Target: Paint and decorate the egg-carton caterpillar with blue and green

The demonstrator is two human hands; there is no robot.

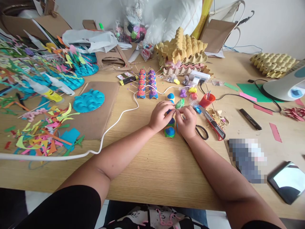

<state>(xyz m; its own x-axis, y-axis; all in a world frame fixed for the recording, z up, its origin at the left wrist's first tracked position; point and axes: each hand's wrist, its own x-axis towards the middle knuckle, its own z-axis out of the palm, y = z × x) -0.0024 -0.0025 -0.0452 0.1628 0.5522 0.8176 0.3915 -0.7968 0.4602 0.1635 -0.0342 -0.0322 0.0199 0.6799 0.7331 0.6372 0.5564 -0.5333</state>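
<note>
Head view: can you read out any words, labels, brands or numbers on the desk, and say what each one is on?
No text is readable.
Black marker: faint print, too small to read.
Glue bottle: yellow label, too blurred to read.
Small card: red marks, not legible.
Grey patch: pixelated, nothing readable.
Green packet, held between left hand and right hand: no print visible.

The single head-worn camera looked forward and steeply down from above the person's lap, close over both forearms, facing across the wooden table (pixel 152 171) beyond the left hand (pixel 159 116) and right hand (pixel 187 122) toward the far wall
</note>
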